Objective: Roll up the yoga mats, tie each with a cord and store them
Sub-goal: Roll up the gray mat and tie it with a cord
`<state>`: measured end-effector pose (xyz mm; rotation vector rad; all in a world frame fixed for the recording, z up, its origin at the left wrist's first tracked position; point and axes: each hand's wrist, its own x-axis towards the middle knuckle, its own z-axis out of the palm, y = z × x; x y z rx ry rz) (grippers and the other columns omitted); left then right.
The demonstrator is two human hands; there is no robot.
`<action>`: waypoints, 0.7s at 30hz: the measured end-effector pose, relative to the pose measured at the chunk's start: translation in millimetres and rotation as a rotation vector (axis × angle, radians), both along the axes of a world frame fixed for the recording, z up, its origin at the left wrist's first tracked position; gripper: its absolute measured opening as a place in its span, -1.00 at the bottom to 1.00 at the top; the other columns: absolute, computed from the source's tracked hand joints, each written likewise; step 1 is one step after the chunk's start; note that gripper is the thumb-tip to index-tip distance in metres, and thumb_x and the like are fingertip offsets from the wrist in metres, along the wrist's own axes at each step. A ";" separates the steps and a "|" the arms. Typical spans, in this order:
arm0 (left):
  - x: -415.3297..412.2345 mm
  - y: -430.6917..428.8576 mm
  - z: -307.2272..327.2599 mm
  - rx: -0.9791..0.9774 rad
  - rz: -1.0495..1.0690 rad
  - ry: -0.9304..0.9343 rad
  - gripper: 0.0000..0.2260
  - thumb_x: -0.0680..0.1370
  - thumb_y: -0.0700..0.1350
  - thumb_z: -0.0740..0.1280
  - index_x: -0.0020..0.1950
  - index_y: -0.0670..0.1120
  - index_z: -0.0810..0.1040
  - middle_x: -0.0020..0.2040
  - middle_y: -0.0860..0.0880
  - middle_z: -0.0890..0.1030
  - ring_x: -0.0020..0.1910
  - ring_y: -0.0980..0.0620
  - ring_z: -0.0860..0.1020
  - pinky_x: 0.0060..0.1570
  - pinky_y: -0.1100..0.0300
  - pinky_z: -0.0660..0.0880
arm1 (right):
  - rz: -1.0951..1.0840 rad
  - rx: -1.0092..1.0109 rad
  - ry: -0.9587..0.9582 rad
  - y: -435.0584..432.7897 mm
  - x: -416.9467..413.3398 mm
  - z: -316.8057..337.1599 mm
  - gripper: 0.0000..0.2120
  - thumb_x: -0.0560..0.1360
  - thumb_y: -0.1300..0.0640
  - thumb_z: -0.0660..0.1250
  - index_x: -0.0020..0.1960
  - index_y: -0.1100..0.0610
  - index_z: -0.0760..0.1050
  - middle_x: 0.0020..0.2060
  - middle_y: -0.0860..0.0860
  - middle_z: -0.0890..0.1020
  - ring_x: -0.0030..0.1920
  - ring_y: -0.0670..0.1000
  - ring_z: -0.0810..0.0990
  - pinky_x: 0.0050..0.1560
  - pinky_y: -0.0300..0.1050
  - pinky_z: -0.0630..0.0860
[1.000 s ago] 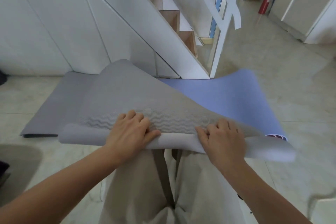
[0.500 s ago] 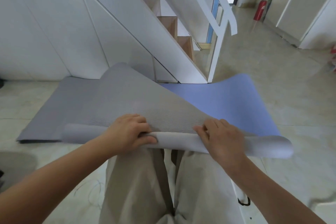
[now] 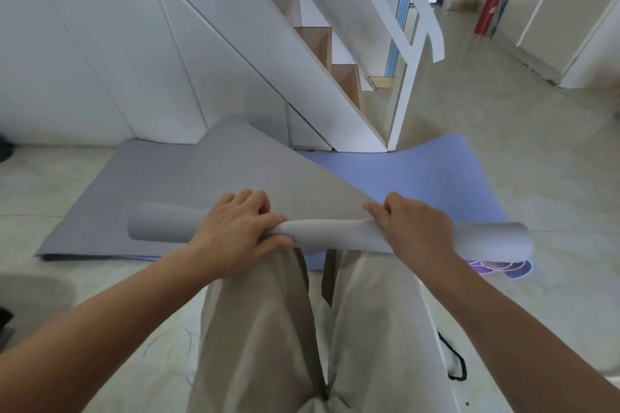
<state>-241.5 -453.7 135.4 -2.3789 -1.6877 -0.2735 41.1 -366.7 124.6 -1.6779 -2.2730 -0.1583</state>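
A grey yoga mat (image 3: 235, 171) is partly rolled, its near end forming a roll (image 3: 328, 238) held above my knees. My left hand (image 3: 235, 231) grips the roll left of centre, fingers over the top and thumb underneath. My right hand (image 3: 416, 228) grips it right of centre in the same way. The unrolled part slopes up and away toward the staircase. A blue-purple yoga mat (image 3: 419, 178) lies flat on the floor under and to the right of it. Another grey mat (image 3: 100, 211) lies flat at the left. A black cord (image 3: 454, 362) lies on the floor by my right leg.
A white staircase (image 3: 302, 60) with a railing stands right behind the mats. A red fire extinguisher (image 3: 484, 12) stands at the far right wall beside white cupboard doors (image 3: 570, 10). Thin white cord (image 3: 174, 345) lies on the tiled floor at my left leg.
The roll has grown thicker and moved a little away from me along the grey mat. Both hands stayed on it, shifting their hold over the top.
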 end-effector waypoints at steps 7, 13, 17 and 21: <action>-8.5 42.2 21.9 -0.389 0.263 -0.254 -0.57 0.47 0.39 0.27 0.16 0.13 0.41 0.05 0.06 0.58 -0.03 -0.02 0.51 -0.06 0.09 0.36 | 0.218 0.320 0.132 -13.0 8.0 -33.0 -0.50 0.55 -0.23 0.15 -0.08 0.18 0.59 -0.21 0.11 0.54 -0.22 0.18 0.49 -0.27 -0.01 0.43; -5.5 48.6 22.7 -0.285 0.242 -0.201 -0.59 0.49 0.42 0.18 -0.08 0.09 0.47 -0.07 0.09 0.54 0.00 -0.02 0.52 -0.10 0.11 0.34 | 0.226 0.214 0.133 7.7 8.3 -26.4 -0.50 0.52 -0.30 0.06 -0.10 0.11 0.52 -0.29 0.01 0.56 -0.26 0.14 0.54 -0.27 -0.05 0.42; -17.0 34.6 22.5 -0.080 0.022 -0.079 -0.33 0.38 0.58 0.04 -0.04 0.03 0.55 -0.07 0.06 0.46 -0.11 0.02 0.40 -0.15 0.13 0.27 | 0.306 0.180 0.177 15.4 12.8 -11.9 -0.50 0.52 -0.34 0.09 -0.12 0.08 0.51 -0.33 -0.04 0.56 -0.28 0.07 0.53 -0.28 -0.15 0.29; -19.9 20.9 31.1 0.022 -0.042 -0.013 -0.44 0.32 0.46 0.28 -0.01 0.02 0.56 -0.08 0.02 0.44 -0.17 -0.02 0.42 -0.21 0.13 0.35 | 0.341 0.192 0.211 12.6 11.9 -10.5 -0.53 0.52 -0.33 0.08 -0.11 0.05 0.51 -0.31 -0.06 0.56 -0.28 0.05 0.52 -0.27 -0.16 0.28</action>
